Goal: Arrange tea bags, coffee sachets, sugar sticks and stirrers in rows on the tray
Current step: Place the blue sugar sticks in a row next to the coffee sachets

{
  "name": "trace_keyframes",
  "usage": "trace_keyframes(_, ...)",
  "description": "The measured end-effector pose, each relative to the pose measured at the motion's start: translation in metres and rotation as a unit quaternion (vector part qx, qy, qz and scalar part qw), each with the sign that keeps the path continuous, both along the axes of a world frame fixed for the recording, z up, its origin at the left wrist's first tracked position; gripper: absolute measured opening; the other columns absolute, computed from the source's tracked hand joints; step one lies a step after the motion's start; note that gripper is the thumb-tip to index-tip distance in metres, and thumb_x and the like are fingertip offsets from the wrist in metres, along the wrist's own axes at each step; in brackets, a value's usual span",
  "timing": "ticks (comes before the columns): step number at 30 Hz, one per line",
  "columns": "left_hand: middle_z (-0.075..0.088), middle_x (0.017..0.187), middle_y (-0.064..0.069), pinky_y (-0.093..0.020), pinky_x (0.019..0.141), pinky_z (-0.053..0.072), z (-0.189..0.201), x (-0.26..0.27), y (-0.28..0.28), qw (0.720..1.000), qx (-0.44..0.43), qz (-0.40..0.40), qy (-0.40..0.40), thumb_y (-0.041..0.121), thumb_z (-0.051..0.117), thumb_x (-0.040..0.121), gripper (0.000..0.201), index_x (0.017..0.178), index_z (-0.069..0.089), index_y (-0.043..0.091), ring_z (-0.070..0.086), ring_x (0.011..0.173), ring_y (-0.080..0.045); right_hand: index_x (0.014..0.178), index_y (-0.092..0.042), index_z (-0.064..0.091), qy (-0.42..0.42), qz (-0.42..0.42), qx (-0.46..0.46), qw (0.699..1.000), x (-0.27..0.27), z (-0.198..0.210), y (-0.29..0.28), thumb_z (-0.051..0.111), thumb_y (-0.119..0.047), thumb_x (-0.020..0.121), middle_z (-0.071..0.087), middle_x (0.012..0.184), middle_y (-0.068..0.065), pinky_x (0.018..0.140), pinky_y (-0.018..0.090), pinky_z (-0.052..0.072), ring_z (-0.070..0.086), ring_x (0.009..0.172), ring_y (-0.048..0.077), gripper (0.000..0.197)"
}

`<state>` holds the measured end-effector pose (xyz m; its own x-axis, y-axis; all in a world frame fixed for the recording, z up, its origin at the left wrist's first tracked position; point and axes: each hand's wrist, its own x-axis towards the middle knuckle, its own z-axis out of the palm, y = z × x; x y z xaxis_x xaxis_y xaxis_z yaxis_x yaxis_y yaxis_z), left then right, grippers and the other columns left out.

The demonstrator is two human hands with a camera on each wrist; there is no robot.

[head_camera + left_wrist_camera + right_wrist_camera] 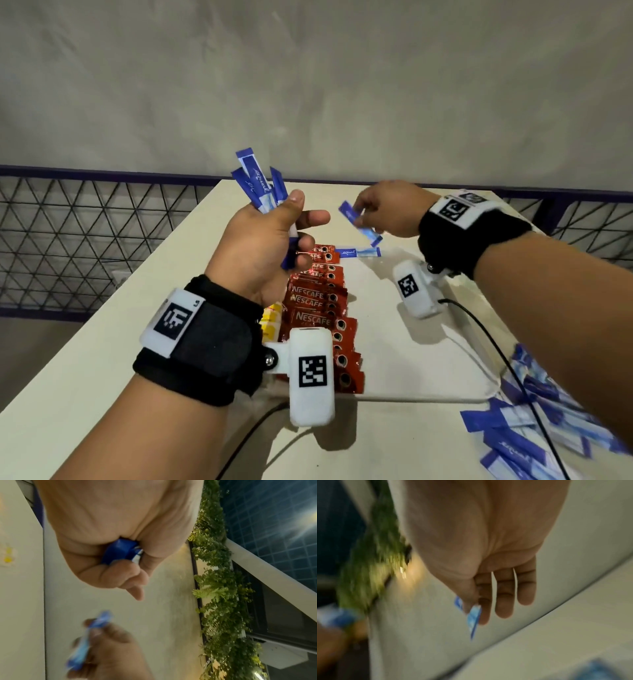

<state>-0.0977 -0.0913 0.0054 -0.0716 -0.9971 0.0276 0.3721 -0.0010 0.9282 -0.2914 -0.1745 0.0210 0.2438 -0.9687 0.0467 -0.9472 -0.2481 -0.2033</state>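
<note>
My left hand (274, 236) is raised over the white tray (394, 325) and grips a bundle of blue sugar sticks (260, 186); their lower ends (121, 551) poke out of the fist. My right hand (383, 209) hovers above the tray's far end and pinches a single blue sugar stick (359, 222) between thumb and forefinger, also seen blurred in the right wrist view (473, 618). One sugar stick (358, 253) lies flat on the tray at the far end. A row of overlapping red coffee sachets (318, 308) runs down the tray. Yellow tea bags (270, 320) show left of it, mostly hidden by my left wrist.
A loose heap of blue sugar sticks (534, 425) lies on the table (85, 359) at the near right, off the tray. Black cables (486, 342) trail from both wrist cameras. A wire mesh fence (68, 240) runs behind the table.
</note>
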Motion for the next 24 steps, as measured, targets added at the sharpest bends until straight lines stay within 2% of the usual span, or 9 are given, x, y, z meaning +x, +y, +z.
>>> trace_keyframes(2, 0.071, 0.081, -0.007, -0.022, 0.041, 0.038, -0.001, -0.002, 0.001, 1.000, -0.005, -0.008, -0.005, 0.027, 0.052, 0.099, 0.012, 0.102, 0.047, 0.018, 0.048, 0.049, -0.011, 0.084, -0.024, 0.065, 0.078, -0.011, 0.003, 0.997, -0.003, -0.014, -0.016, 0.069, -0.029, 0.085, 0.054, 0.072, -0.013, 0.059, 0.024, 0.035, 0.053, 0.079, 0.014, 0.007)
trace_keyframes(5, 0.071, 0.080, -0.007, -0.021, 0.041, 0.038, -0.001, -0.001, 0.001, 1.000, -0.009, -0.007, -0.008, 0.028, 0.052, 0.098, 0.012, 0.103, 0.047, 0.017, 0.047, 0.049, -0.011, 0.075, -0.027, 0.067, 0.123, -0.016, 0.025, 0.992, -0.006, -0.032, -0.033, 0.071, -0.027, 0.082, 0.063, 0.076, -0.010, 0.066, 0.025, 0.042, 0.057, 0.078, 0.014, 0.008)
trace_keyframes(9, 0.071, 0.080, -0.006, -0.021, 0.041, 0.038, 0.001, 0.001, 0.001, 1.000, -0.016, -0.001, -0.013, 0.028, 0.052, 0.098, 0.010, 0.099, 0.047, 0.019, 0.047, 0.049, -0.011, 0.082, -0.020, 0.073, 0.133, -0.018, 0.047, 0.990, -0.004, -0.045, -0.042, 0.066, -0.017, 0.083, 0.069, 0.081, -0.004, 0.066, 0.027, 0.051, 0.062, 0.071, 0.015, 0.008)
trace_keyframes(14, 0.070, 0.080, -0.007, -0.021, 0.040, 0.038, 0.000, 0.000, 0.001, 1.000, -0.022, -0.005, -0.020, 0.028, 0.051, 0.098, 0.011, 0.096, 0.047, 0.019, 0.046, 0.048, -0.011, 0.090, -0.019, 0.074, 0.141, -0.011, 0.058, 0.988, -0.003, -0.057, -0.052, 0.071, -0.024, 0.083, 0.070, 0.088, -0.004, 0.072, 0.026, 0.048, 0.063, 0.085, 0.017, 0.010)
trace_keyframes(18, 0.070, 0.081, -0.008, -0.021, 0.040, 0.038, -0.002, -0.001, 0.000, 1.000, -0.019, -0.009, -0.022, 0.028, 0.051, 0.098, 0.011, 0.095, 0.046, 0.019, 0.046, 0.048, -0.011, 0.086, -0.021, 0.074, 0.133, 0.001, 0.056, 0.990, -0.001, -0.057, -0.052, 0.072, -0.025, 0.083, 0.067, 0.084, -0.007, 0.067, 0.025, 0.043, 0.061, 0.084, 0.014, 0.006)
trace_keyframes(24, 0.070, 0.082, -0.008, -0.020, 0.041, 0.038, -0.002, -0.002, 0.001, 1.000, -0.020, -0.010, -0.022, 0.028, 0.052, 0.098, 0.011, 0.095, 0.046, 0.019, 0.046, 0.049, -0.011, 0.082, -0.018, 0.073, 0.138, -0.011, 0.047, 0.989, 0.003, -0.059, -0.054, 0.069, -0.019, 0.081, 0.070, 0.082, -0.003, 0.067, 0.026, 0.051, 0.065, 0.081, 0.018, 0.005)
